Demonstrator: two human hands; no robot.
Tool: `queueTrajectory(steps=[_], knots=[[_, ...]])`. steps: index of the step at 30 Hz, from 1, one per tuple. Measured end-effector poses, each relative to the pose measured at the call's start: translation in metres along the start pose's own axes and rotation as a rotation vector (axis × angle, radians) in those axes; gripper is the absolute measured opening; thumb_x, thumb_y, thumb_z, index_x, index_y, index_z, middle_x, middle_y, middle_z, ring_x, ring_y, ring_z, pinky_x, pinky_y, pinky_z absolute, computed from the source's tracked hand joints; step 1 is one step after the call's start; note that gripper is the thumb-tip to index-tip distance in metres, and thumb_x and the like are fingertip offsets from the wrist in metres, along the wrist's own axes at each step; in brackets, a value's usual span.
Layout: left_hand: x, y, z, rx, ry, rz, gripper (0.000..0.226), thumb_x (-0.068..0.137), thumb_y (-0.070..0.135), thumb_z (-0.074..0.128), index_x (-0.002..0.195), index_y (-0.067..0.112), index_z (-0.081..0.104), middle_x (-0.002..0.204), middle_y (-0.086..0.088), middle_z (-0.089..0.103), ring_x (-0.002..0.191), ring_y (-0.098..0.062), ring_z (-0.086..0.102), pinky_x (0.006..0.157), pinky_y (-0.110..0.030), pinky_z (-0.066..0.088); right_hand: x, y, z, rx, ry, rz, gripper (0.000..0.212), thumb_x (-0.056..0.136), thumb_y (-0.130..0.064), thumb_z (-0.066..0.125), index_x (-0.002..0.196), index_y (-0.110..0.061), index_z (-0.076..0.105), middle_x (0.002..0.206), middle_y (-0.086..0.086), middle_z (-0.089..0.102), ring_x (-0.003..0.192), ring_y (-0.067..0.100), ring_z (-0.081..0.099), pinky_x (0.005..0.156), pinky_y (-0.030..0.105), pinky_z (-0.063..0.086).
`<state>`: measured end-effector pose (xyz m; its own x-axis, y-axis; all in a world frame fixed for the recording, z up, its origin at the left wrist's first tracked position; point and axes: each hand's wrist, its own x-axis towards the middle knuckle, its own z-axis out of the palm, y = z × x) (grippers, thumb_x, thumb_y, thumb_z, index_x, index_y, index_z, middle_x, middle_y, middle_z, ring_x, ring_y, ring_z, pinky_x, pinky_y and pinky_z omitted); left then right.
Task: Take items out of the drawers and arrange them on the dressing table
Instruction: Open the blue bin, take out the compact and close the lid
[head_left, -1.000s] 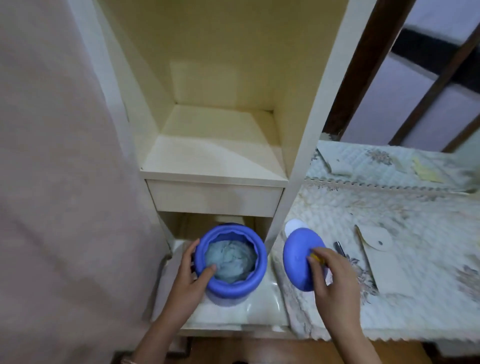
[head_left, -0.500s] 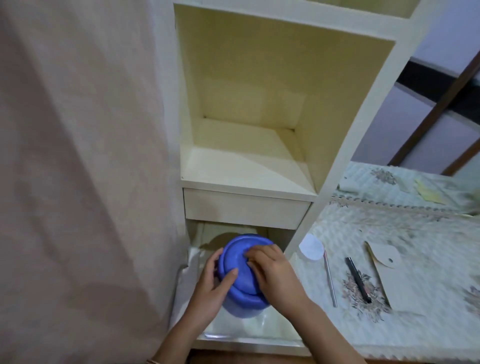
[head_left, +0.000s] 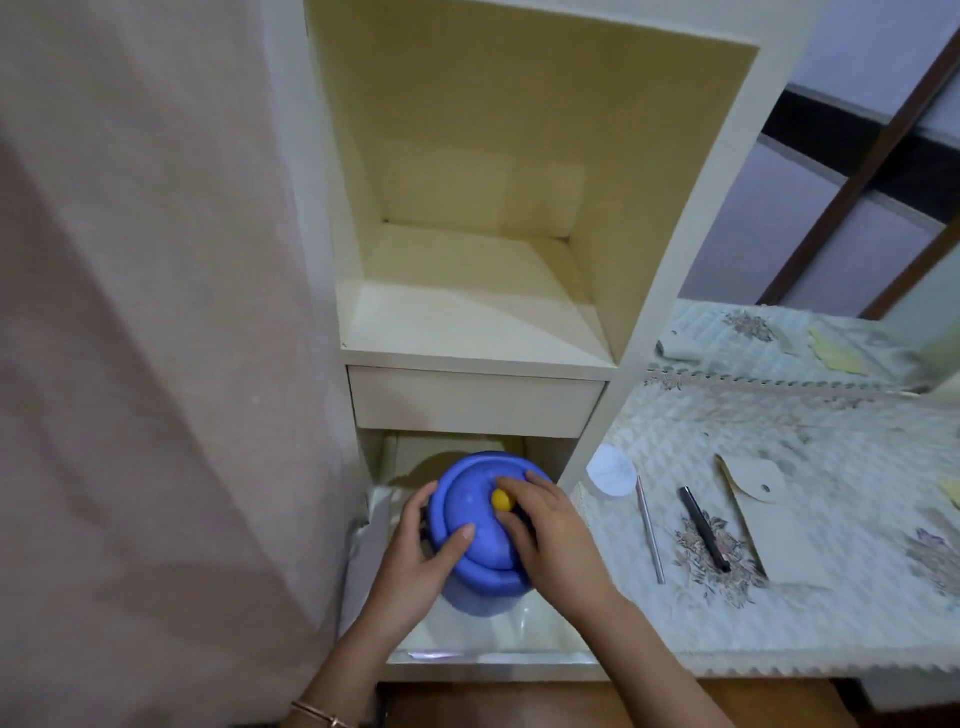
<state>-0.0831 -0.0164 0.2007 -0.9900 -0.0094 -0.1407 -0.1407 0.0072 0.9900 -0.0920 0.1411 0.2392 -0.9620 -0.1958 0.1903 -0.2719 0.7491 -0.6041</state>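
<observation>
A round blue container stands in the pulled-out lower drawer, closed by its blue lid with a small yellow knob. My left hand grips the container's left side, thumb lying over the lid's rim. My right hand rests on the lid's right half, fingers curled beside the yellow knob. The container's contents are hidden under the lid.
Above the drawer are a closed drawer front and an open cream shelf. To the right, the quilted dressing-table cover carries a white disc, a metal stick, a black pen and a beige pouch. A curtain hangs left.
A second ago my right hand held the lid apart from the open container. It has set the lid on top, and both hands now stay on the closed container.
</observation>
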Motion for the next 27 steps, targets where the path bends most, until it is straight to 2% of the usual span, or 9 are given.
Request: queueTrajectory(steps=[4, 8, 10, 13, 15, 18, 20, 24, 27], knots=[[0.003, 0.001, 0.003, 0.008, 0.001, 0.040, 0.045, 0.081, 0.004, 0.066, 0.103, 0.036, 0.044, 0.109, 0.013, 0.054, 0.087, 0.010, 0.061, 0.070, -0.004, 0.049, 0.004, 0.000, 0.000, 0.003, 0.025, 0.038, 0.031, 0.092, -0.023, 0.050, 0.121, -0.016, 0.057, 0.128, 0.003, 0.060, 0.131, 0.022, 0.040, 0.100, 0.018, 0.026], [0.001, 0.000, 0.005, -0.022, 0.022, 0.042, 0.046, 0.074, 0.020, 0.073, 0.105, 0.036, 0.044, 0.115, 0.005, 0.054, 0.091, 0.003, 0.060, 0.068, -0.004, 0.049, 0.001, -0.004, 0.004, -0.040, 0.074, 0.021, 0.035, 0.091, -0.027, 0.043, 0.118, -0.012, 0.061, 0.123, 0.009, 0.064, 0.127, 0.029, 0.045, 0.102, 0.021, 0.024], [0.000, 0.003, 0.006, 0.002, 0.015, 0.020, 0.046, 0.082, 0.012, 0.066, 0.112, 0.034, 0.040, 0.122, -0.001, 0.052, 0.096, -0.001, 0.057, 0.071, -0.006, 0.050, 0.001, -0.006, 0.003, -0.012, 0.063, 0.041, 0.032, 0.092, -0.022, 0.045, 0.119, -0.011, 0.059, 0.125, 0.010, 0.062, 0.128, 0.028, 0.043, 0.103, 0.020, 0.022], [-0.005, 0.010, 0.007, 0.111, 0.032, 0.006, 0.049, 0.082, 0.028, 0.066, 0.123, 0.026, 0.039, 0.129, -0.006, 0.050, 0.111, -0.019, 0.055, 0.091, -0.025, 0.048, -0.003, -0.004, -0.003, 0.061, 0.007, 0.044, 0.036, 0.092, -0.020, 0.049, 0.127, -0.013, 0.051, 0.133, 0.009, 0.054, 0.131, 0.025, 0.040, 0.104, 0.016, 0.020], [-0.012, 0.015, 0.007, 0.337, 0.134, 0.093, 0.066, 0.073, 0.049, 0.057, 0.127, 0.014, 0.045, 0.132, -0.011, 0.050, 0.121, -0.025, 0.048, 0.104, -0.038, 0.039, -0.015, -0.002, -0.010, 0.095, -0.003, 0.078, 0.045, 0.091, -0.022, 0.052, 0.134, -0.014, 0.043, 0.137, 0.008, 0.049, 0.129, 0.021, 0.040, 0.101, 0.011, 0.020], [-0.030, 0.022, 0.014, 0.503, 0.206, 0.316, 0.058, 0.075, 0.045, 0.044, 0.118, 0.006, 0.054, 0.118, -0.010, 0.054, 0.113, -0.020, 0.048, 0.101, -0.026, 0.035, -0.051, 0.013, -0.024, 0.160, 0.151, 0.204, 0.044, 0.088, -0.024, 0.053, 0.130, -0.012, 0.047, 0.129, 0.005, 0.055, 0.116, 0.009, 0.047, 0.094, 0.005, 0.024], [-0.043, 0.018, 0.026, 0.524, 0.080, 0.448, 0.040, 0.079, 0.034, 0.046, 0.109, 0.010, 0.059, 0.103, -0.005, 0.060, 0.098, -0.011, 0.052, 0.091, -0.015, 0.037, -0.088, 0.029, -0.035, 0.199, 0.199, 0.383, 0.037, 0.090, -0.020, 0.053, 0.126, -0.013, 0.051, 0.124, 0.002, 0.059, 0.110, 0.004, 0.048, 0.092, 0.010, 0.030], [-0.073, -0.004, 0.061, 0.613, -0.315, 0.634, 0.021, 0.083, 0.022, 0.049, 0.093, 0.016, 0.067, 0.086, 0.006, 0.068, 0.081, -0.004, 0.059, 0.076, -0.018, 0.046, -0.179, 0.072, -0.048, 0.218, 0.085, 0.769, 0.031, 0.091, -0.020, 0.051, 0.122, -0.015, 0.055, 0.109, 0.002, 0.064, 0.096, 0.007, 0.053, 0.080, 0.016, 0.036], [-0.093, -0.024, 0.087, 0.618, -0.528, 0.376, 0.019, 0.086, 0.027, 0.050, 0.096, 0.025, 0.066, 0.094, 0.014, 0.068, 0.086, 0.000, 0.061, 0.078, -0.011, 0.046, -0.257, 0.105, -0.043, 0.236, -0.017, 1.026, 0.029, 0.091, -0.018, 0.052, 0.119, -0.011, 0.057, 0.114, 0.006, 0.065, 0.099, 0.015, 0.059, 0.081, 0.018, 0.040]])
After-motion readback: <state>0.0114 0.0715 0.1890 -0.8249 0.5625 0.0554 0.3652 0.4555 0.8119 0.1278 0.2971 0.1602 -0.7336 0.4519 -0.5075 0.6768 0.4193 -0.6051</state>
